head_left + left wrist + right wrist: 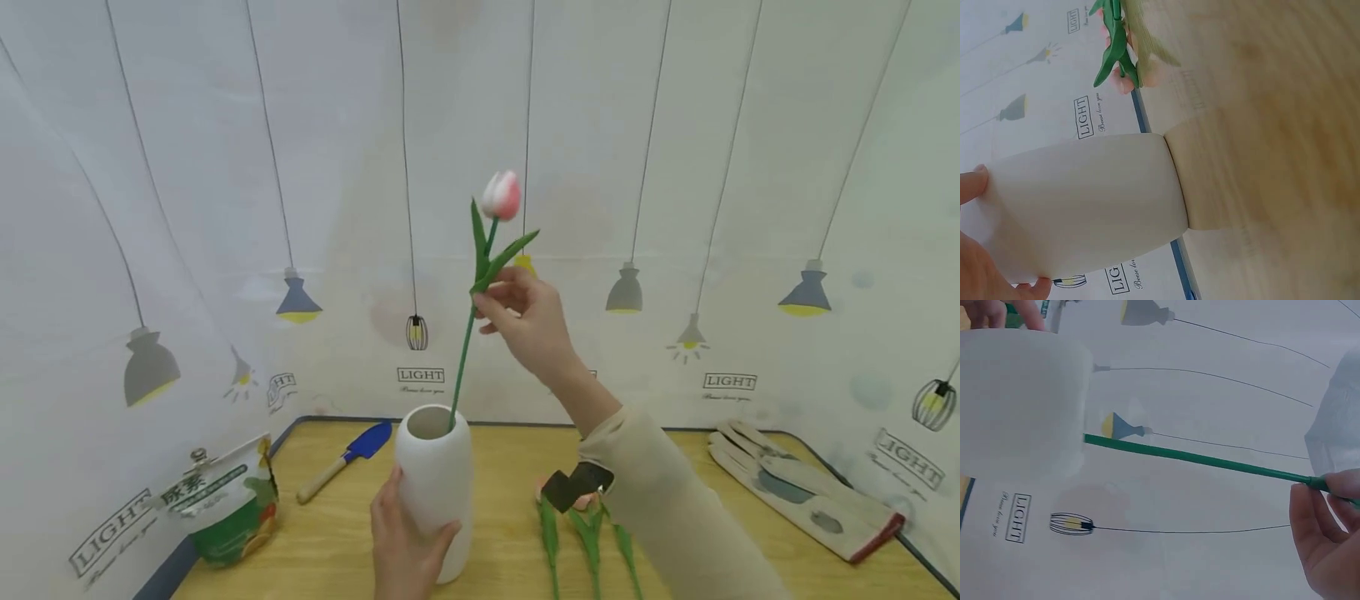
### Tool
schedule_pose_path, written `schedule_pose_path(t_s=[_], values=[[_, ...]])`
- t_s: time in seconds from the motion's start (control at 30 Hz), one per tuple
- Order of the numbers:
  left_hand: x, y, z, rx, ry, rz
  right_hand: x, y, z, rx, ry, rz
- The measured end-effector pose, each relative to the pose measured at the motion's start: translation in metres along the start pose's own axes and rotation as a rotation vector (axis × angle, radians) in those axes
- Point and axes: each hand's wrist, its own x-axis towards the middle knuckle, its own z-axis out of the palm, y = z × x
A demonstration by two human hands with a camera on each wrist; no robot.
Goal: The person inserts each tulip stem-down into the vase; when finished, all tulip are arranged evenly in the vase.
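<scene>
A white vase (438,500) stands upright on the wooden table, and my left hand (408,533) grips it low on its near side. In the left wrist view the fingers wrap round the vase (1091,200). My right hand (528,321) pinches the stem of a pink and white tulip (501,197) just below its leaves. The lower end of its green stem (1197,459) is inside the vase mouth, and the flower leans slightly right. Several more tulips (588,537) lie on the table right of the vase, partly behind my right sleeve.
A blue trowel (367,442) with a wooden handle lies behind left of the vase. At the left edge stands a clipped green and white bag (228,504). Work gloves (810,492) lie at the far right. A lamp-patterned white sheet (600,167) surrounds the table.
</scene>
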Motion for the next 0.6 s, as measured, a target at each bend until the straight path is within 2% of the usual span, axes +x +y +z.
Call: schedule_pose_path(t_s=[0.3,0.5,0.6], values=[[0.002,0.006,-0.004,0.026,-0.038,-0.043,-0.045,0.054,0.032,-0.084,-0.142,0.301],[0.002,0.005,-0.004,0.02,-0.067,-0.057,-0.063,0.07,0.047,-0.235,-0.209,0.356],[0.0,0.004,-0.004,0.015,-0.071,-0.061,-0.067,0.072,0.051,-0.242,-0.2,0.382]])
